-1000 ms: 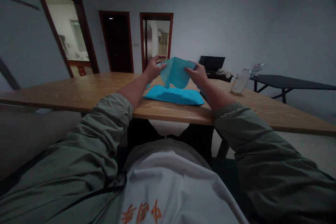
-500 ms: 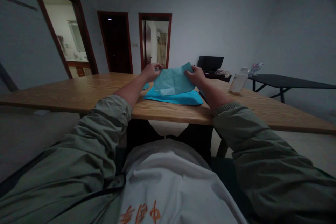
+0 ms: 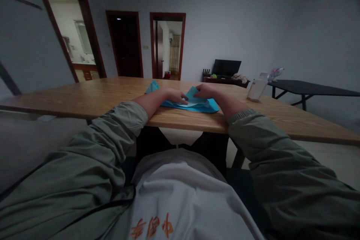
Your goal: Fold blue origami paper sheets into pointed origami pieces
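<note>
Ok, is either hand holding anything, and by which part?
The left hand and right hand lie on opposite edges of the pale blue sheet; whether they pinch it cannot be told.

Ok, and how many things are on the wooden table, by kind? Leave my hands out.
Blue sheets: 2, a pale folded one on a brighter flat one
White bottle: 1
Total: 3
A blue corner may belong to a third sheet; cannot tell.

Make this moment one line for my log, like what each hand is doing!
left hand: flat on blue sheet | right hand: flat on sheet | sheet: folded, on wooden table
</note>
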Tool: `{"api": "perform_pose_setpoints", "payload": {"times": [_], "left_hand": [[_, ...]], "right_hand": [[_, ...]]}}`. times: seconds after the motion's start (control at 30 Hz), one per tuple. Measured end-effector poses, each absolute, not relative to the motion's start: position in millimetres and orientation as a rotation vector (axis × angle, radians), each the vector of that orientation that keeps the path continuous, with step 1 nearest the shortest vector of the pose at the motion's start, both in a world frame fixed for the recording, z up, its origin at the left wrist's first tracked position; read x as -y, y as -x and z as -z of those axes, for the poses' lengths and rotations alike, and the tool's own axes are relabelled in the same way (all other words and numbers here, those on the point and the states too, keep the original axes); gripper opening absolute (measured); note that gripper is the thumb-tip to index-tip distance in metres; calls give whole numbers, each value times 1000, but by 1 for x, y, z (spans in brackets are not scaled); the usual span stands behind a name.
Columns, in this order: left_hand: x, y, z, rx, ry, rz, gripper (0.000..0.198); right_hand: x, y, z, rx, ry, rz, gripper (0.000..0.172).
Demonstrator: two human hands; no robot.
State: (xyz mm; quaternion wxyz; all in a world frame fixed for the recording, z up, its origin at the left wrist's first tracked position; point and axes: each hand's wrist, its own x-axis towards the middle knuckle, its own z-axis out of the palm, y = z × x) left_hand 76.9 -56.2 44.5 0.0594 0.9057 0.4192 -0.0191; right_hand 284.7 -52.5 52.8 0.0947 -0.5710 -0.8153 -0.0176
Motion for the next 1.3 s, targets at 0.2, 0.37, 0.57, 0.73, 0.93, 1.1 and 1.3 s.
{"api": "perform_pose_setpoints", "payload": {"times": [0.2,0.37,0.57,0.73,0.93,1.1,1.3], "left_hand": [[55,-75,-45,-1266,-2712,65,66],[53,-74,-47,-1270,-2723,83,63],[36,-63,-49,-1390,-2724,94,77],[28,-56,-51,-1523,-2635,76,91],[35,-53,-51,-1566,-2433,-23,84],[39,-51,-52,-1557,-2376,-57,82],[38,-52,-51,-1522,-2331,-1,85]], "right_hand": [[64,-276,-58,2662,1579,-63,45],[66,-274,-59,2641,1607,-259,48],[66,-274,-59,2599,1710,-337,57],[65,-276,-58,2630,1658,-324,54],[68,-276,-57,2574,1653,-299,48],[67,-276,-55,2518,1715,-436,65],[52,-281,-48,2414,1817,-452,97]]}}
